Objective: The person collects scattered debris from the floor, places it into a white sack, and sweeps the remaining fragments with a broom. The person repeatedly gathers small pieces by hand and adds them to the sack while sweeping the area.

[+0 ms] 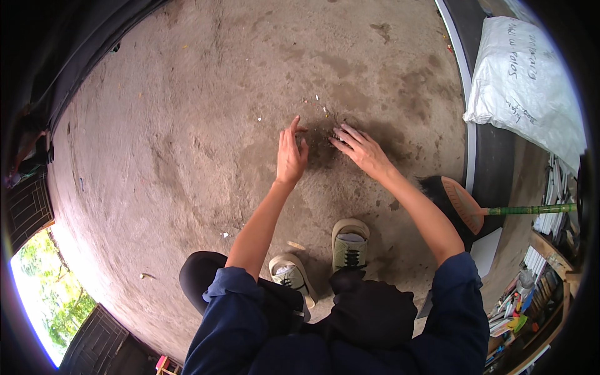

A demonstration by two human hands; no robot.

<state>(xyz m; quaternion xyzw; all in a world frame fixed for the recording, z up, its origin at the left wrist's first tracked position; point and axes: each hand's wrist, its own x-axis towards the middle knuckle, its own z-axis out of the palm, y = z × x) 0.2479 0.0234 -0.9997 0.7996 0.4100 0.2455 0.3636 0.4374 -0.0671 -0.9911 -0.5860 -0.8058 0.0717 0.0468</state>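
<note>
Over the bare concrete floor (206, 125), both my arms reach forward from rolled-up dark blue sleeves. My left hand (291, 155) is just above the ground, its index finger stretched out and thumb apart, with nothing seen in it. To its right, my right hand (362, 152) has its fingers spread and lowered at a small scatter of dark dirt and white bits (326, 111). Its fingertips seem to touch the floor there, and I see nothing gripped. Darker damp-looking patches surround both hands.
My shoes (351, 250) stand below the hands. At right lies a broom (462, 203) with a green handle, near a dark ledge with a pale edge (470, 150). A white sack (519, 81) rests on that ledge. A cluttered shelf (531, 300) fills the lower right.
</note>
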